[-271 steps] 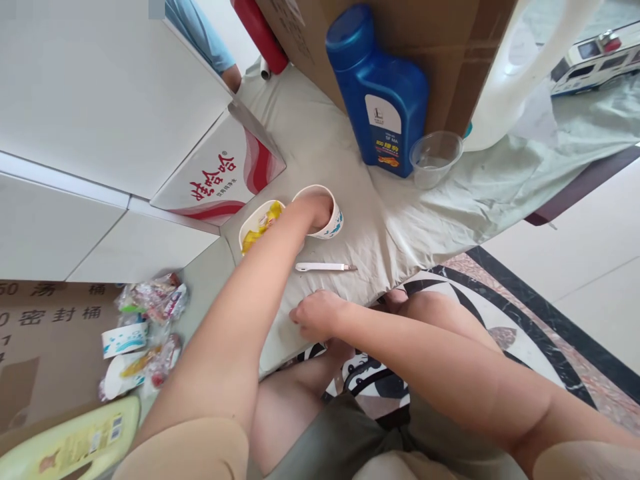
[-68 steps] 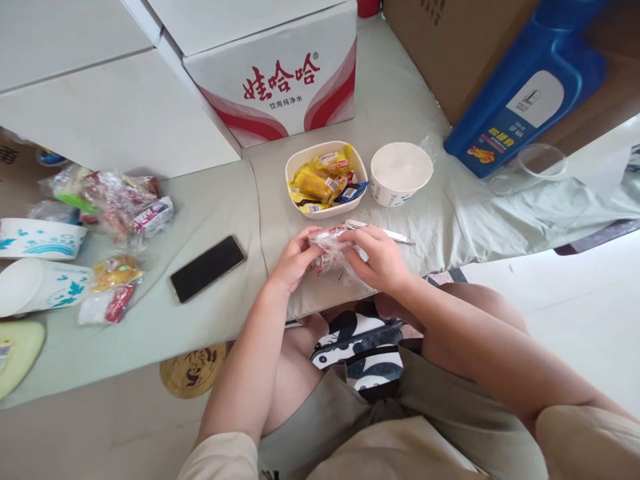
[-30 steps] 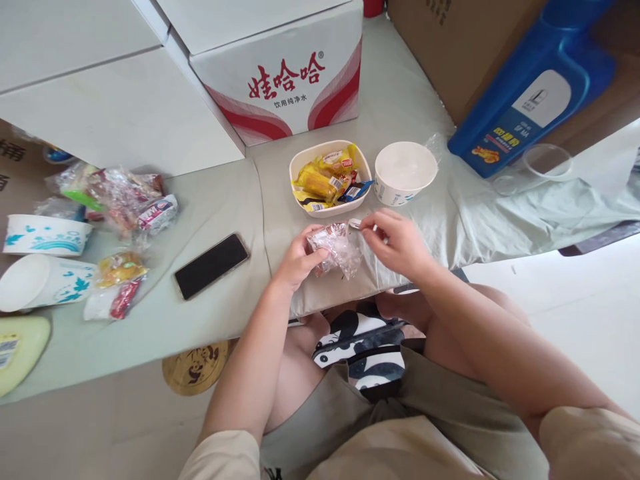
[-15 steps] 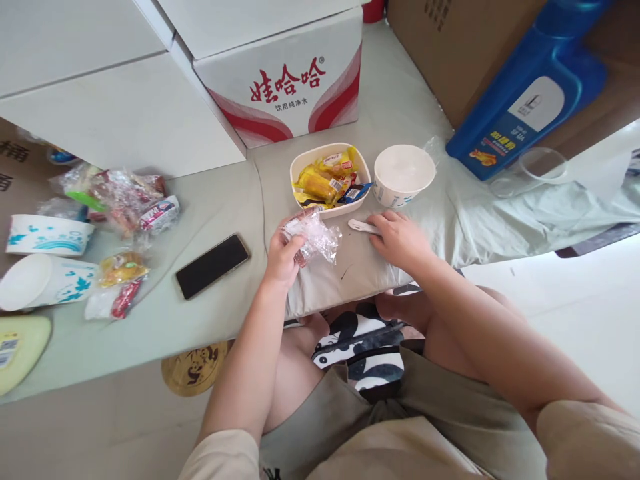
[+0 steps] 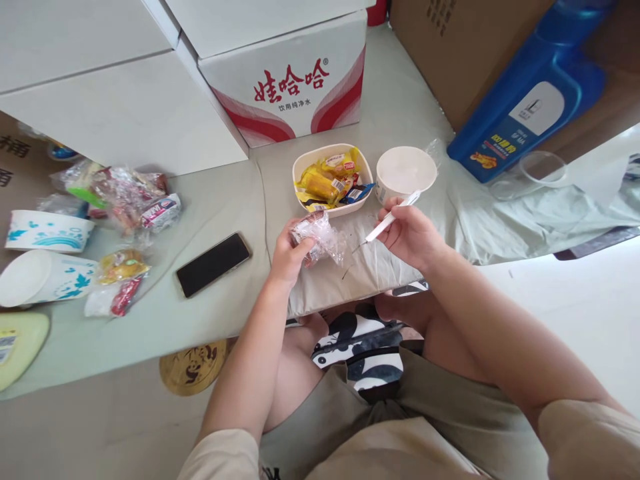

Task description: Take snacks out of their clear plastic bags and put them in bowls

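My left hand is closed round a reddish-brown snack in a clear plastic wrapper, whose crinkled end points to the right. In my right hand is a slim white knife-like tool, gripped between thumb and fingers and tilted down to the left. Its thin dark tip is near the wrapper, apparently apart from it. Just beyond my hands is a cream bowl of yellow, blue and red snack packets. Beside it stands a white paper bowl, partly behind my right hand.
A phone lies left of my hands. Farther left are wrapped snacks and paper tubs. A white-and-red carton stands behind the bowls. To the right are a blue bottle and a clear plastic cup.
My right hand has picked the white tool up from the cloth and turned it so that its tip points toward the wrapper. My left hand has shifted slightly, still holding the wrapped snack.
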